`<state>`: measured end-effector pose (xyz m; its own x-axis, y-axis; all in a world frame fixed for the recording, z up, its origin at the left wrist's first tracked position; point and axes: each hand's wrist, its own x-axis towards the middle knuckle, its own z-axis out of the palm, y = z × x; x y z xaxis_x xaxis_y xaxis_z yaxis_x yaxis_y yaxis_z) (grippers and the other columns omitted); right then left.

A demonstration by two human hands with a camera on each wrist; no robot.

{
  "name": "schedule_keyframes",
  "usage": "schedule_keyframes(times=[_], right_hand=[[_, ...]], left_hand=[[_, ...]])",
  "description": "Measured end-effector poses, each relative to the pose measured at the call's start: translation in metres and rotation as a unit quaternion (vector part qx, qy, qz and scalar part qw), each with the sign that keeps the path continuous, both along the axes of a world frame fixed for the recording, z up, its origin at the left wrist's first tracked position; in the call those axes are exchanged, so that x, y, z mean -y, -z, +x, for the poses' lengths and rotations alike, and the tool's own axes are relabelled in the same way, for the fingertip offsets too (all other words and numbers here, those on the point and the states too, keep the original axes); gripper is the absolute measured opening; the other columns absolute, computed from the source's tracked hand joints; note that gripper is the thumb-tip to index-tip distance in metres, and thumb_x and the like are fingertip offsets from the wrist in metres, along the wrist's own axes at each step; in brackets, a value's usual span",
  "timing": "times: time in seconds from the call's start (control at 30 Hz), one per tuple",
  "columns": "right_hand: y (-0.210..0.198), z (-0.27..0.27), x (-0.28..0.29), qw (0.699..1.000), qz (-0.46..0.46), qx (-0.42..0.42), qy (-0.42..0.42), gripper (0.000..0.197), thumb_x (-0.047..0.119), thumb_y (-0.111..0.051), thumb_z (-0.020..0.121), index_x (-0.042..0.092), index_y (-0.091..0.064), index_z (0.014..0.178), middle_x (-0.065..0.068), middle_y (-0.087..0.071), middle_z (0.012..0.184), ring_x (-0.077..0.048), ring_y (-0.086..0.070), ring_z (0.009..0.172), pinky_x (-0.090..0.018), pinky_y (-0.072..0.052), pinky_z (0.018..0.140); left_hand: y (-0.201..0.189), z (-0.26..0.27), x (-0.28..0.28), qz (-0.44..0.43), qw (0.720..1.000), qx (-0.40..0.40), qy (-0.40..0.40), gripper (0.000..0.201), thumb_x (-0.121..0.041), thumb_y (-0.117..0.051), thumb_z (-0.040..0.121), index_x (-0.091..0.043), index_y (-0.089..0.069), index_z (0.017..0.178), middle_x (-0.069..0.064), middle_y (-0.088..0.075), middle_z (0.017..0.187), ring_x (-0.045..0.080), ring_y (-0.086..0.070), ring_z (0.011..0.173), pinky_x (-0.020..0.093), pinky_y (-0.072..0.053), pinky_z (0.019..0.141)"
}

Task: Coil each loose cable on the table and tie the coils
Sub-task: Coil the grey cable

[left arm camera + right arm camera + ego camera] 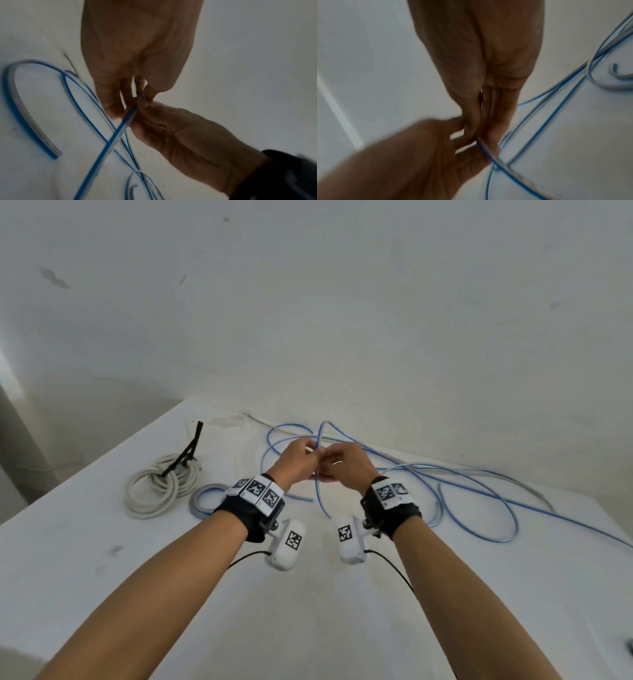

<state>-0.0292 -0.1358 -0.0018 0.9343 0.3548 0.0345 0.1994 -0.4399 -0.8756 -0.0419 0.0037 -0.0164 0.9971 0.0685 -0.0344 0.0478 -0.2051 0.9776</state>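
A long blue-and-clear cable (476,487) sprawls in loose loops over the right half of the white table (308,611). Both hands meet above its left loops. My left hand (308,455) pinches a strand of the cable (109,140) between thumb and fingers (116,102). My right hand (327,465) grips the same strand right beside it, its fingers (493,132) curled round the cable (489,157). The strand rises in a loop (325,428) behind the hands. A white cable coil (157,491) lies at the left, bound with a black tie (186,451).
A small flat blue-grey coil (202,501) lies just right of the white coil, partly behind my left wrist. The wall (308,302) rises directly behind the table. A dark object (629,645) shows at the table's right edge.
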Motion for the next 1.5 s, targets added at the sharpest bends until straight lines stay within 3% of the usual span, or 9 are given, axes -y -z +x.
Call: schedule_keyframes(times=[0.13, 0.3, 0.47, 0.7, 0.93, 1.07, 1.23, 1.37, 1.5], right_hand=[[-0.003, 0.033, 0.037, 0.987, 0.055, 0.021, 0.149, 0.012, -0.001, -0.066, 0.092, 0.010, -0.065, 0.097, -0.013, -0.069, 0.095, -0.020, -0.069, 0.069, -0.041, -0.061, 0.070], [0.004, 0.073, 0.059, 0.967, -0.054, 0.183, 0.172, 0.085, 0.007, -0.075, 0.086, 0.019, -0.029, 0.156, -0.011, -0.038, 0.153, -0.024, -0.038, 0.141, -0.033, -0.030, 0.118], [0.015, 0.097, 0.056, 0.968, -0.131, 0.180, 0.117, 0.020, 0.027, -0.066, 0.097, 0.016, -0.070, 0.114, -0.008, -0.068, 0.124, -0.029, -0.057, 0.122, -0.029, -0.038, 0.097], [0.031, 0.107, 0.084, 0.927, -0.250, 0.127, 0.248, 0.026, 0.035, -0.058, 0.100, 0.016, -0.073, 0.109, -0.021, -0.069, 0.103, -0.042, -0.061, 0.101, -0.035, -0.039, 0.073], [-0.038, 0.105, 0.084, 0.853, 0.367, 0.128, 0.348, 0.023, 0.012, -0.046, 0.103, 0.013, -0.064, 0.089, -0.011, -0.070, 0.081, -0.025, -0.071, 0.069, -0.036, -0.056, 0.059], [-0.072, 0.088, 0.083, 0.814, 0.456, 0.161, 0.322, 0.024, 0.021, -0.049, 0.107, 0.005, -0.064, 0.097, -0.016, -0.074, 0.090, -0.030, -0.077, 0.087, -0.040, -0.062, 0.064], [-0.062, 0.086, 0.087, 0.859, 0.337, 0.194, 0.333, 0.025, 0.007, -0.048, 0.101, 0.015, -0.068, 0.089, -0.005, -0.074, 0.083, -0.022, -0.076, 0.080, -0.041, -0.062, 0.071], [-0.019, 0.086, 0.102, 0.957, -0.013, 0.095, 0.274, 0.013, 0.018, -0.074, 0.089, 0.017, -0.076, 0.102, -0.002, -0.075, 0.092, -0.017, -0.070, 0.090, -0.045, -0.056, 0.097], [0.010, 0.062, 0.089, 0.963, -0.113, 0.068, 0.236, 0.087, 0.036, -0.083, 0.082, 0.006, -0.040, 0.151, -0.014, -0.045, 0.151, -0.026, -0.041, 0.142, -0.037, -0.032, 0.119]], left_hand=[[-0.005, -0.001, 0.005, 0.095, 0.980, 0.174, -0.011, 0.018, -0.024, -0.045, 0.107, -0.008, -0.051, 0.099, -0.004, -0.049, 0.060, 0.008, -0.046, 0.052, 0.034, -0.047, 0.058], [-0.020, 0.000, 0.024, 0.087, 0.962, 0.250, 0.063, 0.039, -0.033, -0.056, 0.103, -0.013, -0.042, 0.073, -0.004, -0.030, 0.059, 0.013, -0.026, 0.054, 0.027, -0.025, 0.051], [-0.052, 0.016, 0.022, -0.110, 0.951, 0.287, -0.032, 0.043, -0.036, -0.061, 0.095, -0.026, -0.040, 0.059, -0.009, -0.027, 0.052, 0.011, -0.022, 0.047, 0.026, -0.018, 0.044], [-0.061, 0.027, -0.033, -0.385, 0.880, 0.258, -0.104, 0.043, -0.033, -0.040, 0.109, -0.023, -0.019, 0.073, -0.008, -0.015, 0.052, 0.008, -0.008, 0.044, 0.020, -0.013, 0.038], [-0.049, 0.028, -0.025, -0.312, 0.908, 0.268, -0.080, 0.043, -0.034, -0.040, 0.109, -0.019, -0.020, 0.074, -0.009, -0.022, 0.054, 0.009, -0.014, 0.044, 0.021, -0.016, 0.041], [-0.050, 0.025, -0.019, -0.280, 0.913, 0.289, -0.063, 0.040, -0.033, -0.039, 0.109, -0.020, -0.025, 0.074, -0.009, -0.023, 0.057, 0.010, -0.015, 0.047, 0.023, -0.017, 0.044], [-0.058, 0.022, -0.021, -0.319, 0.901, 0.283, -0.079, 0.043, -0.036, -0.037, 0.109, -0.020, -0.025, 0.072, -0.007, -0.019, 0.056, 0.011, -0.012, 0.048, 0.024, -0.015, 0.043], [-0.055, 0.026, -0.029, -0.382, 0.896, 0.197, -0.113, 0.045, -0.042, -0.041, 0.108, -0.023, -0.029, 0.069, -0.005, -0.015, 0.057, 0.011, -0.010, 0.047, 0.022, -0.014, 0.039], [-0.046, 0.031, -0.029, -0.435, 0.884, 0.113, -0.130, 0.047, -0.043, -0.041, 0.108, -0.024, -0.031, 0.066, -0.008, -0.016, 0.052, 0.009, -0.012, 0.043, 0.021, -0.015, 0.035]])
